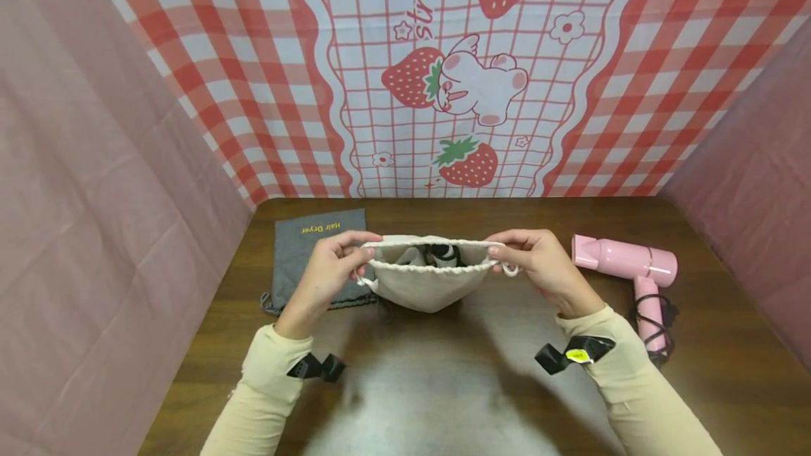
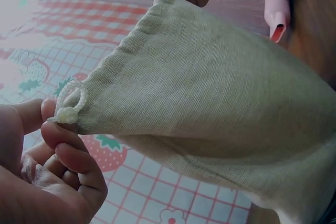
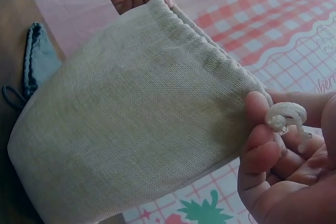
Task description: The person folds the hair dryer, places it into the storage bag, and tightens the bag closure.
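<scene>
Pinching the cloth bag (image 1: pixel 431 288) at its nine-o'clock corner with the left grip (image 1: pixel 324 269), at its three-o'clock corner with the right grip (image 1: pixel 540 266). Stretched lengthwise from nine to three o'clock between, about equally near both.

The head view looks forward and down from above, well back from the bag (image 1: pixel 431 288), taking in the table (image 1: pixel 418 393) and patterned cloth (image 1: pixel 266 55) behind. Over at the left hand (image 1: pixel 332 266), the wrist view peers closely across the bag toward the right hand (image 1: pixel 535 262) and hair dryer (image 1: pixel 624 260). The right wrist view, just as near, faces back toward the left hand and grey pouch (image 1: pixel 317 252), all three sharing the bag and both hands.
</scene>
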A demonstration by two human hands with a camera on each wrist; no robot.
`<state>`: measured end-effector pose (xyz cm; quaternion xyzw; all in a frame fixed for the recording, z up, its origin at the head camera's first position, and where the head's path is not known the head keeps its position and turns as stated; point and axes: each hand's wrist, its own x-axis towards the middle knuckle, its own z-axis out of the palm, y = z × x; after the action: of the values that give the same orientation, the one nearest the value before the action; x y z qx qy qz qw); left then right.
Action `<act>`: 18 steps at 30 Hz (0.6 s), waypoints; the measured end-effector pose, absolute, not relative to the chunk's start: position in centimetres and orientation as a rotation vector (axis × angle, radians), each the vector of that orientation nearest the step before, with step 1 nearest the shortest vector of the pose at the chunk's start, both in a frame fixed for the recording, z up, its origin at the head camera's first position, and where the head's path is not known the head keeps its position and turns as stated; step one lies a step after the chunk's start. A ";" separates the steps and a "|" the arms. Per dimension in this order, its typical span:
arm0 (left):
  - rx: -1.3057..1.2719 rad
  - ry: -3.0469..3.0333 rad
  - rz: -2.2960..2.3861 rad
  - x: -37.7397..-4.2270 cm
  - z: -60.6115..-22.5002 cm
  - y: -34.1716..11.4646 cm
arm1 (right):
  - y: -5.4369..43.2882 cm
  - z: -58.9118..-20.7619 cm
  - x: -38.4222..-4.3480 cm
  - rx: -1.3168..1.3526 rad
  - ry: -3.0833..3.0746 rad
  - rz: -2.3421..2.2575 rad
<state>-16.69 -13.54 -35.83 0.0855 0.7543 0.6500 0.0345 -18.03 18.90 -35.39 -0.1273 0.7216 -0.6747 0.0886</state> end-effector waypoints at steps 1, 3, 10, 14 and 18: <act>0.261 2.323 1.982 -16.7 -35.8 -13.6 | 19.0 -35.4 -18.0 -0.378 2.152 -1.992; 0.277 2.340 1.939 -16.7 -35.8 -13.8 | 19.1 -35.3 -17.9 -0.395 2.175 -1.945; 0.479 2.383 1.683 -16.5 -35.4 -15.0 | 20.6 -35.2 -17.6 -0.600 2.199 -1.749; 0.581 2.429 1.466 -16.2 -35.1 -15.9 | 21.8 -35.2 -17.5 -0.762 2.179 -1.627; 0.631 2.500 1.314 -16.0 -35.0 -16.8 | 23.2 -34.9 -17.3 -0.791 2.286 -1.499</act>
<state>-16.03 -16.75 -34.97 0.2165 0.8572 0.4506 0.1235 -17.35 23.17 -34.94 -0.2750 0.7944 -0.5211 0.1473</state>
